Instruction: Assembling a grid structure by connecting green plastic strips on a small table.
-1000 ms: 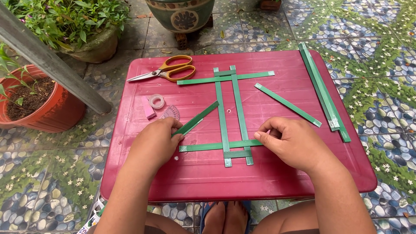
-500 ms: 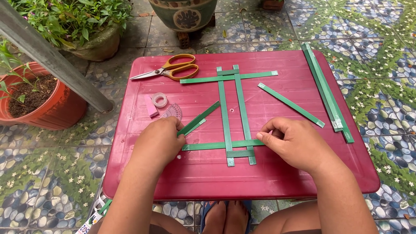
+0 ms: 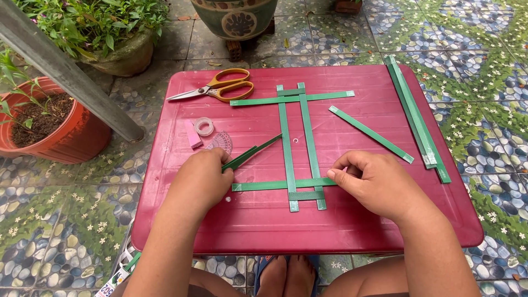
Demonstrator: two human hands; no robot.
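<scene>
On a dark red plastic table (image 3: 352, 231) lies a small lattice of green strips (image 3: 300, 146). Its two long strips run side by side away from the person, their long axes pointing from the near edge toward the far edge, and they are crossed by an upper horizontal strip (image 3: 291, 99) near the far end and a lower horizontal strip (image 3: 264, 185) near the close end, both lying left to right.

The right hand (image 3: 377, 184) rests on the table at the right end of the lower horizontal strip, its fingers curled and pinching that end. The left hand (image 3: 201, 181) is closed around a loose green strip (image 3: 253, 153), which slants up and to the right from the hand, its far tip just beside the left long strip of the lattice.

Another single strip (image 3: 371, 134) lies diagonally to the right of the lattice, well apart from it. A bundle of long strips (image 3: 415, 118) lies along the right edge of the table. Orange-handled scissors (image 3: 217, 89) sit at the far left, blades pointing left. Near the left hand are a roll of clear tape (image 3: 204, 126), a pink eraser (image 3: 193, 135) and a small clear protractor (image 3: 220, 144).

The table stands on a floor of patterned tiles (image 3: 495, 148) showing pebbles and flowers. A terracotta pot (image 3: 55, 137) with soil and other potted plants (image 3: 110, 33) stand to the left and beyond.
</scene>
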